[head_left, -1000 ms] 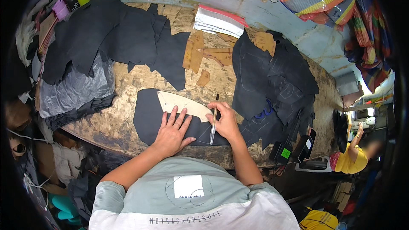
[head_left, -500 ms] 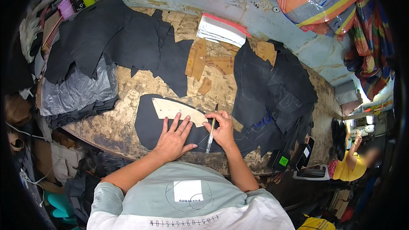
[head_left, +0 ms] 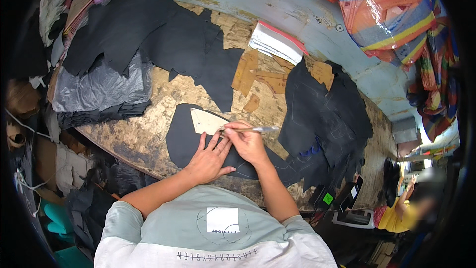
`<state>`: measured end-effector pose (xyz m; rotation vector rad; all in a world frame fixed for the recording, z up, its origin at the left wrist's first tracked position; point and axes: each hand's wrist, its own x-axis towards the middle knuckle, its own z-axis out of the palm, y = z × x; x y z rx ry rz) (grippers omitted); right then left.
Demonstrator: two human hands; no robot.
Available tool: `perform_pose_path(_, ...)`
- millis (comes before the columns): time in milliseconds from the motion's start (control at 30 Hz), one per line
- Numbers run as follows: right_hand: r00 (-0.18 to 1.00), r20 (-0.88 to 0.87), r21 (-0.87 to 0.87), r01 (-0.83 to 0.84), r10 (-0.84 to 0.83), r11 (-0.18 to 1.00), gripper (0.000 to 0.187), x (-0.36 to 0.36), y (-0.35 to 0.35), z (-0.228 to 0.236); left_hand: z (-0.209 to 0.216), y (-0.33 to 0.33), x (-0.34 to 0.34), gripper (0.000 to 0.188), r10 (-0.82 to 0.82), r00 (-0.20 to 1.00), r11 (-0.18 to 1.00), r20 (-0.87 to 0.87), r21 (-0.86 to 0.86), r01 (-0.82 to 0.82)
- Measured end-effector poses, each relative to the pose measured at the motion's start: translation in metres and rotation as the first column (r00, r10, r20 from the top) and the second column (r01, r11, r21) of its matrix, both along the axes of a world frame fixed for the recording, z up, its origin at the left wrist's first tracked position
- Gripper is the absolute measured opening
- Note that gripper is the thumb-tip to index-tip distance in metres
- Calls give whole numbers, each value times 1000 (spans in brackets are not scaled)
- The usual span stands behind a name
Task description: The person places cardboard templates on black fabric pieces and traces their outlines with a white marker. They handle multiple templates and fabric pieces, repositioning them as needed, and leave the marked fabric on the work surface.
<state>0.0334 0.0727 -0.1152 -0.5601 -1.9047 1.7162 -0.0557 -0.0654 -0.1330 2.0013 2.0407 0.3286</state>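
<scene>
My left hand lies with fingers spread, its fingertips at the lower edge of a cream curved template. Beneath the template is a piece of black leather-like sheet on the worn wooden table. My right hand is closed round a pen, which lies nearly level, with its clear end toward the right. The pen's other end is by the template, close to my left fingertips. My right hand covers the template's right part.
Larger black sheets lie at the far left, and marked ones at the right with blue scissor handles. Brown templates and a paper stack sit farther back. A person in yellow is at the far right.
The pen has turned from upright to nearly level, and my right hand has moved in over the template beside my left fingers. The whole view has shifted slightly.
</scene>
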Motion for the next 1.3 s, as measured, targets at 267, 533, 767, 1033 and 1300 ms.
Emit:
perform_pose_path(267, 972, 128, 198, -219, 196, 956, 14, -53, -10, -5, -3, -2, -1, 79, -15, 998, 995, 56, -100, 20)
perform_pose_path(533, 932, 242, 373, -347, 271, 861, 20, -70, -3, 10, -7, -2, 0, 80, -8, 997, 1000, 79, -13, 9)
perform_pose_path(767, 994, 77, 447, -109, 83, 888, 26, -110, -3, -3, -1, 0, -2, 82, -16, 995, 995, 94, -93, 25)
perform_pose_path(1033, 998, 70, 581, -38, -3, 813, 17, -97, 0, -6, 0, 2, -2, 84, 0, 994, 993, 112, -118, 13)
perform_pose_path(1300, 910, 254, 515, 159, -328, 842, 7, 21, 7, 8, 8, 3, 0, 83, 7, 1000, 996, 22, -92, -5)
